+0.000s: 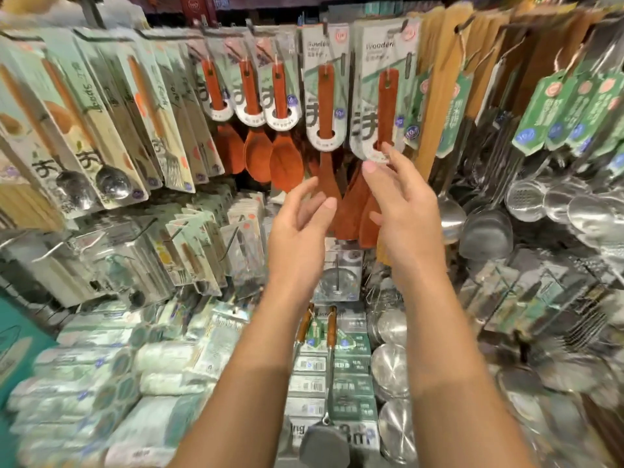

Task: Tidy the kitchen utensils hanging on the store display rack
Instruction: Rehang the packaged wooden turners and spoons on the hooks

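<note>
Wooden spatulas: two carded packs hang side by side at the top middle of the display rack [101, 35]; the left spatula pack [325, 106] and the right spatula pack [385, 103] each hold a red-brown wooden handle, and the blades reach down behind the hands.
Left hand: the left hand [297, 228] is raised in front of the left pack's blade, fingers relaxed and a little bent, holding nothing; I cannot tell if a fingertip touches the wood.
Right hand: the right hand [401, 204] is lifted just below the round lower end of the right pack's card, fingers loosely spread and holding nothing; the fingertips are very near the card, but contact is not clear.
Wooden spoons: three carded spoons [256, 153] hang in a row just left of the spatula packs.
Left side of rack: carded metal scoops [111, 180] and forks hang tilted.
Right side of rack: steel ladles and skimmers [526, 201] hang close together, beside green-tagged utensils [557, 109].
Lower shelf: white wrapped packs [101, 393] lie at the left, steel bowls [391, 369] at the right, and a dark spatula with a wooden handle [326, 434] lies between them.
</note>
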